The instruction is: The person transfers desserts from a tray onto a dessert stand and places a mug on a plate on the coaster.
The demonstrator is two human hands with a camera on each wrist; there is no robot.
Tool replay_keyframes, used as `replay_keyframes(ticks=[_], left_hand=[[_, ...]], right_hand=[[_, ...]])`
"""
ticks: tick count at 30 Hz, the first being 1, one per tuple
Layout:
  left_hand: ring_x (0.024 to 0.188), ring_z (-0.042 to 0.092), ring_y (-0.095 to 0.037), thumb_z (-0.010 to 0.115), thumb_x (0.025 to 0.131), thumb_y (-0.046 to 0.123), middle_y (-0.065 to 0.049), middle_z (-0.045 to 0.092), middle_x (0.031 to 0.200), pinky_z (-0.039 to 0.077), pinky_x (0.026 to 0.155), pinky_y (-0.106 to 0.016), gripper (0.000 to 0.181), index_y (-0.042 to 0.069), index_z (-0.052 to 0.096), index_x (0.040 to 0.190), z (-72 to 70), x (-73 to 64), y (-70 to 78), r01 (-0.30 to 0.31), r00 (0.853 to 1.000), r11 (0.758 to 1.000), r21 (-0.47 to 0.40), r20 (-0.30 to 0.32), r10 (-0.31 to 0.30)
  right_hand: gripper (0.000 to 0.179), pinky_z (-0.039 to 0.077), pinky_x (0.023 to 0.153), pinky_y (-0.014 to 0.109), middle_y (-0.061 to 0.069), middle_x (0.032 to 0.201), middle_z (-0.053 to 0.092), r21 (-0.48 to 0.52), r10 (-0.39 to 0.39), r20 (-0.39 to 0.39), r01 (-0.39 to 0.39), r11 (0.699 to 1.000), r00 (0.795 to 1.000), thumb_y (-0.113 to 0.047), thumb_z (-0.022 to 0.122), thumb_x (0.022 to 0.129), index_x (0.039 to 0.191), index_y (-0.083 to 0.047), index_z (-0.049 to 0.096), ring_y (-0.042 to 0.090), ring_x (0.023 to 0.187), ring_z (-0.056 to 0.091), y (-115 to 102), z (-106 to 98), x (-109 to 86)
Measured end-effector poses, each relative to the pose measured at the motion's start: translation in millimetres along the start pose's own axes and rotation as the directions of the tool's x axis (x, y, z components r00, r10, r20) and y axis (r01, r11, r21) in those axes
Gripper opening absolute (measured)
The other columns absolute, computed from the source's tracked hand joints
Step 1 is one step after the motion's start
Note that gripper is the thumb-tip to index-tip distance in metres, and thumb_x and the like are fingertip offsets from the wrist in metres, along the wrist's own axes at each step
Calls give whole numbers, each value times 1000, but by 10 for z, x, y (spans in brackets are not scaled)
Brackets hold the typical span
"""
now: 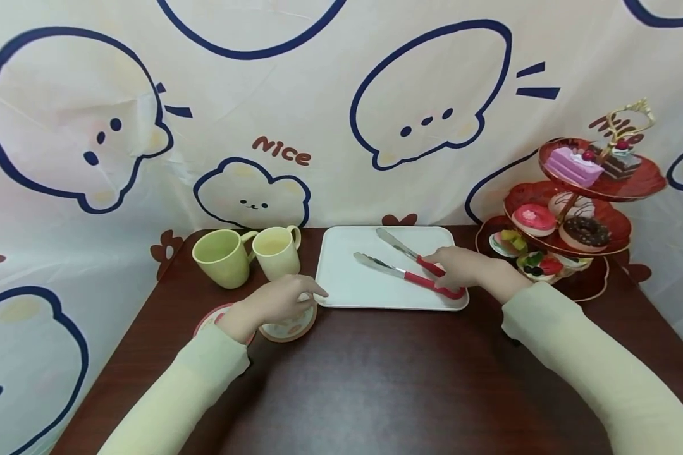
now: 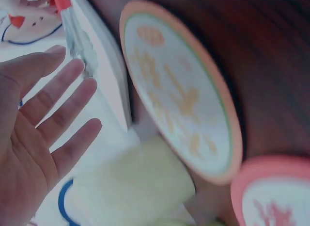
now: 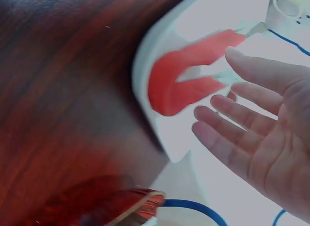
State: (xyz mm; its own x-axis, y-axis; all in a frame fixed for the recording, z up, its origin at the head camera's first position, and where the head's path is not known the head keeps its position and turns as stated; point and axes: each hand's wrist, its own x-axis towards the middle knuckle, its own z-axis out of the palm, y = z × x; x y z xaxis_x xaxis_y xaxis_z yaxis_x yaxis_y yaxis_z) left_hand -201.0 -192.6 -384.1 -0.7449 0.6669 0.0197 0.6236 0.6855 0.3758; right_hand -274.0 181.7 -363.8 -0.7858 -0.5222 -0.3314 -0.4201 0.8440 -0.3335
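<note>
1. Dark wood table [image 1: 375, 392] is seen in the foreground, crossed from both sides by a left sleeve [image 1: 182, 392] and a right sleeve [image 1: 597, 360], both pale.
2. Red-rimmed coaster [image 1: 207, 321] is partly covered by the left wrist in the head view. Orange-rimmed coaster [image 1: 287, 330] is set just beside it, to the right, partly hidden by the left hand [image 1: 273, 300].
3. Left hand: held above the coasters, by the tray's front left corner. Fingers are released, spread apart in the left wrist view; nothing is grasped.
4. Right hand [image 1: 461, 268]: held over the tray's right end, at the tongs' handles. Fingers are released and extended, nothing clenched. Whether the handles are touched cannot be told.
5. Tongs [image 1: 418, 278] are laid on the tray, arms splayed. Red bend is placed at the front right corner; metal tips are pointed away, leftward.
6. White tray [image 1: 341, 278] is set flat toward the table's back edge.
7. Green cup [image 1: 222, 259] and paler cup [image 1: 276, 253] are stood upright behind the coasters, left of the tray.
8. Three-tier red stand [image 1: 654, 183] is placed back right, loaded with cakes, doughnuts and fruit tarts.
9. Printed cloth [image 1: 319, 95] is hung behind everything.
</note>
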Motion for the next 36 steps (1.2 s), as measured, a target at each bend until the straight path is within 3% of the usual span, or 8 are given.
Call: replay_keyframes(ticks=[6,11,14,19,28,32,36], left_hand=[[107,68,-24,66,95,-1,-7,74,111,54,92,-43,21,2,76,114,-216,-182,-100,38,994,999,-18,-104,-39],[104,69,-26,66,97,0,-7,74,110,55,89,-46,20,2,75,114,-329,-327,-166,103,985,994,-44,-131,-108],[99,69,-22,67,96,2,-6,74,107,55,87,-45,18,3,76,112,-318,-428,-225,165,979,986,-35,-119,-168],[93,66,-17,67,95,0,-6,74,107,55,82,-41,19,3,76,111,-225,-576,-343,265,962,963,-50,-51,-268],[96,66,-23,69,94,2,-13,72,110,55,82,-43,21,-2,75,113,-125,-663,-482,341,939,938,-55,-16,-342],[102,66,-26,70,93,3,-16,70,113,55,85,-45,24,-4,74,116,-87,-633,-515,349,937,936,-36,9,-349],[108,65,-31,71,94,5,-18,69,119,53,89,-47,29,-6,72,120,-46,-603,-534,372,928,927,-41,17,-372]], right_hand=[[56,59,83,42,28,137,57,-26,-95,-51,94,995,994,-11,75,92,144,0,56,39,112,58,-129,-140,-111],[47,53,96,48,24,132,62,-61,-201,-94,196,979,975,-11,74,94,138,2,62,38,117,60,-310,-148,-127],[41,49,100,50,22,127,66,-97,-300,-136,289,953,944,-9,74,94,132,3,66,36,116,63,-440,-75,-91],[40,51,98,45,18,122,69,-151,-468,-176,446,882,866,-8,75,92,129,4,67,31,112,65,-669,145,-1],[37,52,95,32,11,116,72,-193,-636,-87,614,766,767,-7,74,93,129,1,68,22,108,68,-1150,604,228],[34,50,98,30,12,121,70,-236,-663,-23,641,731,748,-7,72,95,128,1,69,22,115,66,-1298,773,329],[38,47,103,33,17,132,65,-292,-651,9,624,725,759,-11,71,96,131,1,67,26,123,62,-1415,868,406]])
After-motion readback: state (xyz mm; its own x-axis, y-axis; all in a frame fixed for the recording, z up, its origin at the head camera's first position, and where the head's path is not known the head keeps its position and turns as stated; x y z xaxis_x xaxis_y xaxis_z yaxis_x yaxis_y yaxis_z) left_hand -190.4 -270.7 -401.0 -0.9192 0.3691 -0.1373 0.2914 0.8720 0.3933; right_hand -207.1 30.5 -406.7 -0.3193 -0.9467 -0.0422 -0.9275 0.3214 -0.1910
